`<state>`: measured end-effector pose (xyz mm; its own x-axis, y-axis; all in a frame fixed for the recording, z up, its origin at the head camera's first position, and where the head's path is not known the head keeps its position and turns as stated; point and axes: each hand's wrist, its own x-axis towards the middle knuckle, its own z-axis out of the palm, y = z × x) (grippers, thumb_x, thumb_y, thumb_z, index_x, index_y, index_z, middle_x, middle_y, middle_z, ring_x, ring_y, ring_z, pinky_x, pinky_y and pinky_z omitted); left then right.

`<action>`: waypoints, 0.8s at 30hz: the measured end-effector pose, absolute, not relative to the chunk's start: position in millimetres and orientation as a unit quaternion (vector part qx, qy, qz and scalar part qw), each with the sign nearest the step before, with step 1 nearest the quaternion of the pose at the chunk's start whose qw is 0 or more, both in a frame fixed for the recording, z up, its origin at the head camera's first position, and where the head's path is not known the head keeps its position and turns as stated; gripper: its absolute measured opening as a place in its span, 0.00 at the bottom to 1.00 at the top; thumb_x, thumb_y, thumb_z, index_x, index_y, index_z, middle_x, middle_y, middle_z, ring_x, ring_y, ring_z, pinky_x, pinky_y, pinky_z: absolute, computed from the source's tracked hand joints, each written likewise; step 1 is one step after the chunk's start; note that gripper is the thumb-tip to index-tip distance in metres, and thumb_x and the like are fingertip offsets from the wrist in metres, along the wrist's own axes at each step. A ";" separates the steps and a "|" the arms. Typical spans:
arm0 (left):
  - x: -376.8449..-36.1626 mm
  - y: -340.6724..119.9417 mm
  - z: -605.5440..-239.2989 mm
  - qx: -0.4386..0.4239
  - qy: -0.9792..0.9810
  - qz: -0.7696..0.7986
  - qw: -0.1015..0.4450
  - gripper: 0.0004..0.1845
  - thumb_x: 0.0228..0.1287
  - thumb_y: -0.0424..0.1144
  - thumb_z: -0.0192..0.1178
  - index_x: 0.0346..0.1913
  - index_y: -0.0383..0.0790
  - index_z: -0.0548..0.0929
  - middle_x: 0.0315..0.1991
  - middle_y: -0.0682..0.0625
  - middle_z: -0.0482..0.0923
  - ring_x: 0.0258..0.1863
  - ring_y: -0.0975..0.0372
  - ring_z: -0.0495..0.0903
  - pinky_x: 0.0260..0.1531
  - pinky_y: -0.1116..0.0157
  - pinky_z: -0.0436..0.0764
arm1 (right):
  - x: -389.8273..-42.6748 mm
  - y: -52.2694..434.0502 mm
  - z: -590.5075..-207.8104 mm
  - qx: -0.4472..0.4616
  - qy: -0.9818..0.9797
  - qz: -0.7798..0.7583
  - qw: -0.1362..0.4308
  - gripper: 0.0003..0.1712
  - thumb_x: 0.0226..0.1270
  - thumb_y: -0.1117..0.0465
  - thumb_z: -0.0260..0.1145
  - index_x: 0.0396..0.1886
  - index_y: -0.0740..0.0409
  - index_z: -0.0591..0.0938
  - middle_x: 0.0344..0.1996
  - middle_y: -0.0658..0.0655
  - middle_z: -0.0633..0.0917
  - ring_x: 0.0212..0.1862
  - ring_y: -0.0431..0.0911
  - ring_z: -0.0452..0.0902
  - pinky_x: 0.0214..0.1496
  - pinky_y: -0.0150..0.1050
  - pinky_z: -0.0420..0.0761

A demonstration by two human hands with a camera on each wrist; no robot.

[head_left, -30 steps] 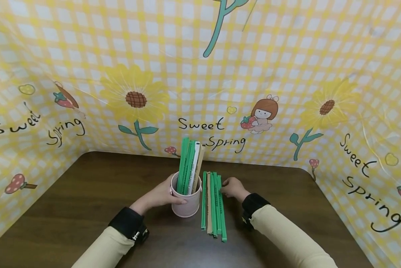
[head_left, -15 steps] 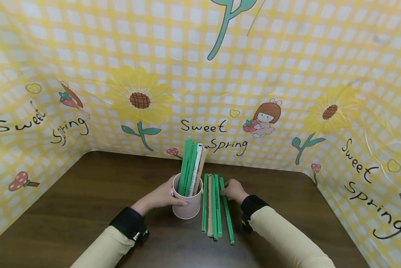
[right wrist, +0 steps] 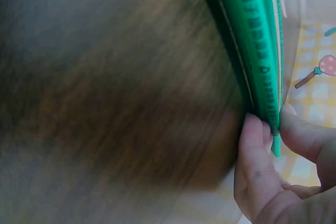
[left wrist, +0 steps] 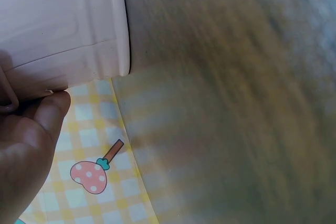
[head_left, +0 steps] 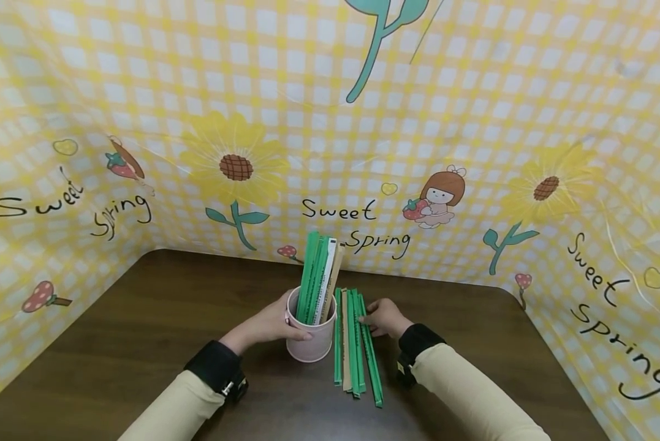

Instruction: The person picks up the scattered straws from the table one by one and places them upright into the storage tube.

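My left hand (head_left: pixel 274 320) grips a small pink bucket (head_left: pixel 310 348) from its left side, thumb across the front. Green, white and tan long narrow wrapped packets (head_left: pixel 311 278) stand in it, leaning right. In the left wrist view the bucket's wall (left wrist: pixel 52 30) lies above my fingers. To the bucket's right, several green packets (head_left: pixel 353 343) and a tan packet (head_left: pixel 345 343) lie side by side, pointing away from me. My right hand (head_left: pixel 386 318) pinches the rightmost green packet (head_left: pixel 372 367) near its far end. Dark lettering runs along a green packet (right wrist: pixel 257 40) in the right wrist view.
Everything stands on a dark brown wooden table (head_left: pixel 197 288). A yellow checked cloth (head_left: pixel 330 141) with flowers and lettering hangs behind it and along both sides. Black bands with cameras sit on both wrists.
The rightmost green packet came away to the right from the row, then its far end shifted back left with my right hand. My left hand keeps its grip on the bucket.
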<state>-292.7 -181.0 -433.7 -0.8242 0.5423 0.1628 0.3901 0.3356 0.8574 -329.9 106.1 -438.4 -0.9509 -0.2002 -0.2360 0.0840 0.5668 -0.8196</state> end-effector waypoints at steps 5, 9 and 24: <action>-292.8 -182.5 -433.9 0.293 0.811 0.501 0.074 0.56 0.53 0.42 0.79 0.78 0.35 0.54 0.71 0.36 0.67 0.68 0.47 0.70 0.68 0.46 0.69 | -328.5 107.9 -435.6 -0.022 0.856 -0.489 0.166 0.28 0.72 0.69 0.65 0.66 0.79 0.71 0.56 0.78 0.77 0.55 0.68 0.81 0.56 0.55 0.85; -292.6 -181.9 -433.6 0.290 0.812 0.501 0.077 0.56 0.53 0.43 0.79 0.78 0.35 0.53 0.71 0.36 0.67 0.68 0.47 0.70 0.68 0.46 0.69 | -329.2 111.0 -433.2 -0.021 0.857 -0.486 0.172 0.28 0.72 0.69 0.65 0.66 0.79 0.70 0.58 0.79 0.76 0.57 0.69 0.80 0.57 0.55 0.85; -290.6 -182.1 -432.2 0.280 0.824 0.487 0.072 0.60 0.53 0.46 0.79 0.79 0.32 0.50 0.72 0.32 0.64 0.69 0.44 0.69 0.68 0.44 0.69 | -347.3 129.2 -379.4 -0.044 0.882 -0.465 0.062 0.25 0.74 0.69 0.62 0.67 0.75 0.70 0.52 0.73 0.80 0.43 0.56 0.84 0.47 0.48 0.87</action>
